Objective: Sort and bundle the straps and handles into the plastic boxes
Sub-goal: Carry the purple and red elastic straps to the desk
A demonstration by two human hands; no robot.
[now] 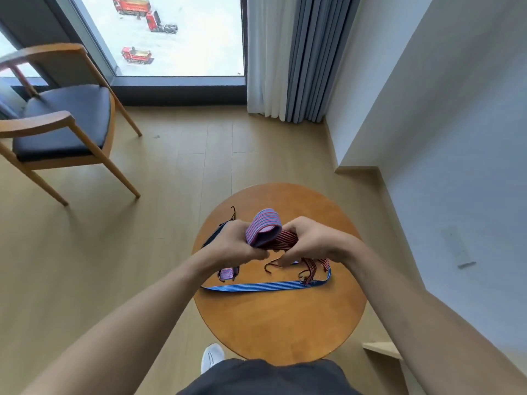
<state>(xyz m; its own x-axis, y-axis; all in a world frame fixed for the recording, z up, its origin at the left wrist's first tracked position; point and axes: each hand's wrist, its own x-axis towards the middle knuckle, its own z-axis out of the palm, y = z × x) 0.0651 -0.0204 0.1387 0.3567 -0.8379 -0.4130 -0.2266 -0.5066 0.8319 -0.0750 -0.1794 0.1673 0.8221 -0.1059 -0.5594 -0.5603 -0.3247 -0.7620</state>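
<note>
Head view, frame centre: fingers of your left hand [236,243] and right hand [310,240] grip the red-striped strap [263,223]; fold it flat, even, taut.

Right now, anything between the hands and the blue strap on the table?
Only their load: left hand and right hand grip the folded red strap. The blue strap lies exposed below; a dark strap end crosses its right end.

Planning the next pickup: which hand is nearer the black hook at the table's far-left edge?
Left. The left hand is just nearside of the black hook; the right hand is farther right, past the folded strap both hands grip.
</note>
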